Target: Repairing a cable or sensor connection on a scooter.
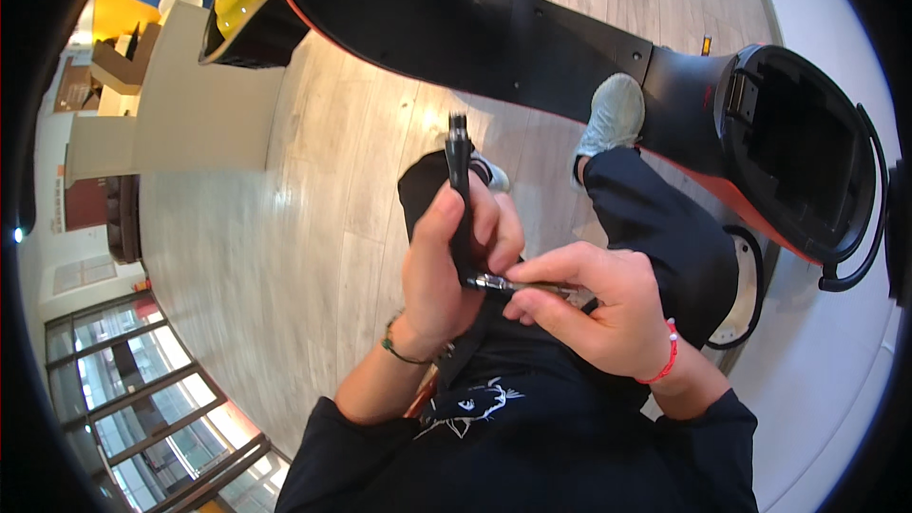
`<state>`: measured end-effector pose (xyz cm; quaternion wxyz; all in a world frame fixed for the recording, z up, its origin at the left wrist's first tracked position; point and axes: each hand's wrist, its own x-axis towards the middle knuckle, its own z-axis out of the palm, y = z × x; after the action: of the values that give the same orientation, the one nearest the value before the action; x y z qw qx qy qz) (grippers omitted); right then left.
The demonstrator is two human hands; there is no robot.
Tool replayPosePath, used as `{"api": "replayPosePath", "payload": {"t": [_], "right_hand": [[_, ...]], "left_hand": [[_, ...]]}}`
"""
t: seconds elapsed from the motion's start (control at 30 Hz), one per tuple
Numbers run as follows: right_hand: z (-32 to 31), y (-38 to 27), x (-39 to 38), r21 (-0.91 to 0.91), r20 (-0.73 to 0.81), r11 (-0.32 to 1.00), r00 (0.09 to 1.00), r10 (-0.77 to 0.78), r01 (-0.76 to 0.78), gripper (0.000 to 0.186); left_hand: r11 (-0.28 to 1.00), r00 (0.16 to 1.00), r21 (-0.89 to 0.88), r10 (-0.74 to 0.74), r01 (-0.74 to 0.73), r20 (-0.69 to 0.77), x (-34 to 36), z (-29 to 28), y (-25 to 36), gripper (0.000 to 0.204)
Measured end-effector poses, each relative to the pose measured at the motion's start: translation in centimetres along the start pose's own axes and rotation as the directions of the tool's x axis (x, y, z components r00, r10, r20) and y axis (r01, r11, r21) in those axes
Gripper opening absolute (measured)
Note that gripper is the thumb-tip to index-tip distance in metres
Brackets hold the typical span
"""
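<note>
My left hand (442,271) is wrapped round a black rod-shaped part (458,157), held upright in front of my lap. Its upper end carries a ridged metal tip. At the lower end, a short silvery fitting (489,281) sticks out sideways toward my other hand. The fingers of my right hand (598,304) pinch a slim metal piece (546,286) in line with that fitting. Whether the two are joined or only touching, I cannot tell. Fingers cover much of both pieces.
A long black panel with red edging (494,33) stretches across the far side, ending at the right in a rounded black housing (793,152). My light shoe (616,114) rests against it. A pale counter (204,100) stands far left, glazed doors (142,399) lower left, a white wall (836,342) right.
</note>
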<state>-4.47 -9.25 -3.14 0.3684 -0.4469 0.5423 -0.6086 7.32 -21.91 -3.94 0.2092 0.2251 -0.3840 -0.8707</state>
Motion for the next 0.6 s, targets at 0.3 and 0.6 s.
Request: {"api": "replayPosePath", "payload": {"t": [0.3,0.6], "right_hand": [[1.1,1.2,0.5,-0.116,-0.164,0.977,0.966,-0.198,0.181,0.021],[1.2,1.1,1.0,-0.301,-0.073,0.902,0.936,-0.344,0.308,0.020]], "left_hand": [[0.940,0.993,-0.336,-0.093,0.062,-0.078,0.6,1.2,-1.5,0.039],[0.950,0.949,-0.177,-0.283,0.257,-0.141,0.1,2.3,-1.3,0.059]]}}
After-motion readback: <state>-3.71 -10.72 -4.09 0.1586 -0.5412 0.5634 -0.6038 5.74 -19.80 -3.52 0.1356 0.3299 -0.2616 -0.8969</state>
